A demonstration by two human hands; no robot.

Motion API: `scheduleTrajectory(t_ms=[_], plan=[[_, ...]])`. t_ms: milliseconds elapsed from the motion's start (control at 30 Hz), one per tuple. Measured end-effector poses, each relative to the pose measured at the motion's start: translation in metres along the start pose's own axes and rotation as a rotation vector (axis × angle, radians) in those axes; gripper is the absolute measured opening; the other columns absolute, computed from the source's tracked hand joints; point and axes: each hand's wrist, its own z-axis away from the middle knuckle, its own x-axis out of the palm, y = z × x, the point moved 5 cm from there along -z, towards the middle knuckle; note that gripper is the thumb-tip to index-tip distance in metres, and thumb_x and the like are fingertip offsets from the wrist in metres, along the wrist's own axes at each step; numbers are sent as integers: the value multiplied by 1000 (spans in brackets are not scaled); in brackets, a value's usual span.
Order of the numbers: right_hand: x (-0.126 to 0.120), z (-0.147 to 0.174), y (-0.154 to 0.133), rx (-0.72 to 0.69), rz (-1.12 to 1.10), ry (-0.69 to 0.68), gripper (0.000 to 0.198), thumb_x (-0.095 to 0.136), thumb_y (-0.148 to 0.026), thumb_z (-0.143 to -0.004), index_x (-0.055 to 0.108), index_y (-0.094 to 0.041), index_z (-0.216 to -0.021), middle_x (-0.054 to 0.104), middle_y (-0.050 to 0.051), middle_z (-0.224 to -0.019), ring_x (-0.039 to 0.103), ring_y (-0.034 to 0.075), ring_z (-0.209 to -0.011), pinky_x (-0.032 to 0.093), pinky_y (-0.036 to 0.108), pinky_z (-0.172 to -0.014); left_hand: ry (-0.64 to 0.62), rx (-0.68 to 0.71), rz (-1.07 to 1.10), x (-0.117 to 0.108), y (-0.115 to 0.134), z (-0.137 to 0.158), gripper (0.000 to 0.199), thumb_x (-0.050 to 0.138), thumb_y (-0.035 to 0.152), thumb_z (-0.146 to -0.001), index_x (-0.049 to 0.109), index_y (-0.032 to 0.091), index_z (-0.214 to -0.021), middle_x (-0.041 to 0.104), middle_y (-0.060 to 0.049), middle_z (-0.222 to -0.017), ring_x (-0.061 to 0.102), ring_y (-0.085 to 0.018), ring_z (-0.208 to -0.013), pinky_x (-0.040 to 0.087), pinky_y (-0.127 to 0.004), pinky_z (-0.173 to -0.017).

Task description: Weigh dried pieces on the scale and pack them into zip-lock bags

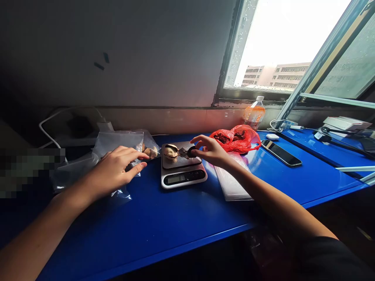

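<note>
A small white digital scale [184, 177] with a metal top stands on the blue table. On its plate lie a pale, ridged, dark-edged dried piece [170, 152] and a dark, crinkled dried piece [183, 152]. My right hand [209, 148] reaches over the plate's right side, its thumb and fingers closed on a blackish dried piece [191, 151]. Left of the scale, my left hand [124, 166] hovers with fingers stretched and apart, holding nothing. Behind it is a clear plastic bag [120, 139] with tan dried pieces [150, 152] inside.
A red plastic bag [244, 142] with dark dried pieces lies behind my right forearm, near an orange drink bottle [254, 113]. A stack of clear bags [234, 185] sits under that forearm. Farther right are a phone [281, 152] and an earbud case [272, 137].
</note>
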Motion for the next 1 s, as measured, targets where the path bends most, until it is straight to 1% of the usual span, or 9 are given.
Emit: scheduleTrajectory(t_ms=[100, 200, 300, 367, 467, 633, 733, 867, 1000], plan=[[2, 0, -4, -98, 105, 16, 13, 66, -31, -80, 66, -23, -90, 71, 2, -92, 64, 17, -84, 47, 32, -76, -1, 10, -6, 2, -3, 1, 39, 45, 51, -82, 71, 30, -100, 74, -5, -103, 59, -31, -108, 44, -43, -93], [-13, -1, -12, -207, 258, 152, 11, 64, -34, -84, 66, -23, -83, 71, 4, -92, 62, 20, -89, 46, 35, -84, 7, 3, -21, 3, -6, 1, 38, 44, 52, -83, 70, 31, -101, 73, -5, -106, 59, -31, -110, 44, -43, -93], [-38, 0, -14, -203, 351, 310, 14, 59, -33, -88, 67, -22, -83, 71, 5, -89, 61, 19, -86, 45, 34, -83, 19, -5, -41, 4, -6, 2, 37, 45, 52, -82, 70, 31, -101, 73, -4, -107, 59, -31, -110, 42, -44, -94], [-49, 0, -10, -165, 390, 333, 14, 59, -31, -88, 67, -21, -83, 71, 5, -88, 62, 19, -83, 45, 33, -80, 15, -10, -56, 4, -5, 2, 38, 45, 50, -83, 71, 29, -101, 73, -5, -107, 60, -31, -110, 40, -46, -96], [-51, 0, -3, -157, 443, 271, 14, 59, -30, -88, 66, -20, -82, 72, 5, -87, 62, 19, -80, 44, 32, -78, -12, -15, -80, 5, -3, 3, 40, 43, 48, -84, 70, 26, -104, 72, -6, -108, 59, -29, -111, 38, -48, -99], [-36, 3, -6, -263, 518, 165, 12, 58, -27, -88, 64, -19, -81, 71, 6, -84, 59, 18, -75, 43, 32, -74, -38, -35, -113, 7, -4, 2, 39, 42, 47, -86, 69, 28, -106, 71, -4, -113, 56, -27, -115, 34, -47, -100], [-28, 5, -11, -281, 572, 89, 9, 60, -26, -87, 63, -19, -81, 69, 6, -83, 57, 19, -76, 43, 32, -73, -56, -52, -110, 7, -3, 1, 39, 43, 47, -84, 69, 27, -106, 71, -4, -114, 56, -27, -116, 33, -46, -101], [-21, 7, -14, -304, 626, -11, 15, 58, -25, -88, 59, -19, -75, 67, 6, -79, 54, 19, -79, 41, 32, -74, -70, -55, -104, 7, 0, 1, 40, 42, 47, -84, 69, 26, -105, 71, -4, -114, 56, -27, -116, 33, -46, -101], [-20, 6, -13, -321, 641, -44, 18, 58, -26, -89, 56, -19, -73, 63, 4, -74, 50, 17, -74, 39, 31, -74, -79, -47, -106, 7, 1, 2, 40, 42, 48, -84, 68, 26, -106, 71, -4, -113, 56, -26, -115, 33, -46, -101]])
